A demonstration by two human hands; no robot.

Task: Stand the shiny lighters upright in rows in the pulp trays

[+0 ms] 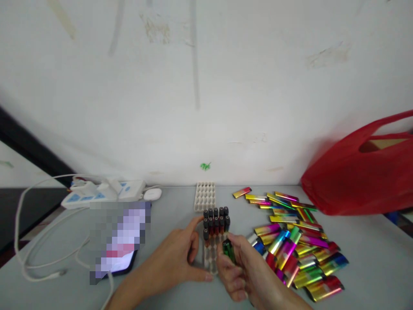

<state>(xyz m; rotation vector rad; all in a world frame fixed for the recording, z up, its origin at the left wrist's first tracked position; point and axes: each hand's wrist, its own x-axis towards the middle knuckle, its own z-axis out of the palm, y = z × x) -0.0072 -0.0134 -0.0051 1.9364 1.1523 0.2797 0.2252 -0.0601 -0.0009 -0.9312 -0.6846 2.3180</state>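
A pale tray point(210, 258) with rows of holes lies between my hands. Several dark-topped lighters point(216, 220) stand upright in its far rows, with one more at the left of the third row. My left hand point(180, 254) rests along the tray's left side, fingers apart, fingertips near the standing lighters. In my right hand point(237, 271), at the tray's right side, a green lighter point(228, 250) is gripped, its dark top facing up. Many shiny multicoloured lighters point(309, 258) lie in a loose pile on the right.
Another pale holed tray point(205, 196) lies near the wall. At the left are a phone point(124, 241), a white power strip point(103, 191), a white charger case point(152, 194) and looping cables. A red bag point(358, 176) stands at the back right.
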